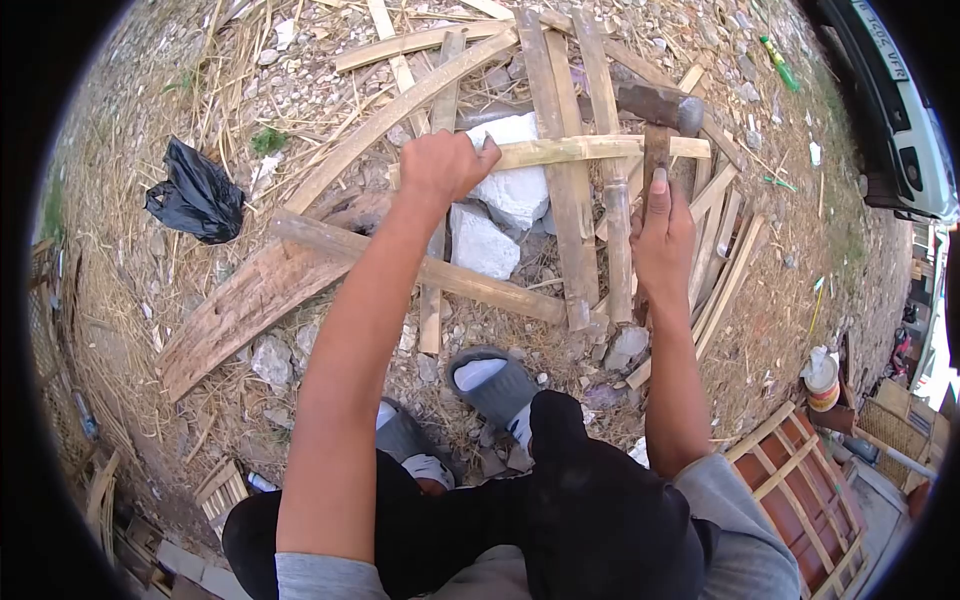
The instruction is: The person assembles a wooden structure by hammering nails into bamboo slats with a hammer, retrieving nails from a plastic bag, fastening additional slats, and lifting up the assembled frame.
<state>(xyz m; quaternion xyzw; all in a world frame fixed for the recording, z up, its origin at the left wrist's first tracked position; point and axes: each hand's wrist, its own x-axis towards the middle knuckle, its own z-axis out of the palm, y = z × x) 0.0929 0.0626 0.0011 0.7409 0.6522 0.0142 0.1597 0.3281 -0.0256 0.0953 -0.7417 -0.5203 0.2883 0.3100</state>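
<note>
Head view shows the left hand [440,165] clenched around one end of a bamboo slat [590,149], its thumb pressed along the top. The right hand [665,240] grasps the handle of a hammer [656,150], thumb lying up the wood toward the head. The slat runs from the left hand toward the right, crossing over two long wooden strips [563,205] [616,215]; near its far end the hammer's handle passes across it, with the head beyond.

For good control, the slat seems best kept firm in the left hand and backed by the strips beneath, since an unsupported end could bounce. Any blow looks safest with the face squarely on the wood, well away from the left thumb. A thumb along the handle helps aim, though wrapping it round would likely give a surer hold for harder strikes. Light, measured taps should suit thin bamboo, which may split under a heavy one.

The left arm reaches forward nearly straight, with the fist turned inward over the pale blocks [487,242]. The right forearm points forward from a bent elbow, and the right hand sits nearer the body than the left. A black plastic bag [197,190] lies to the left of the left hand.
</note>
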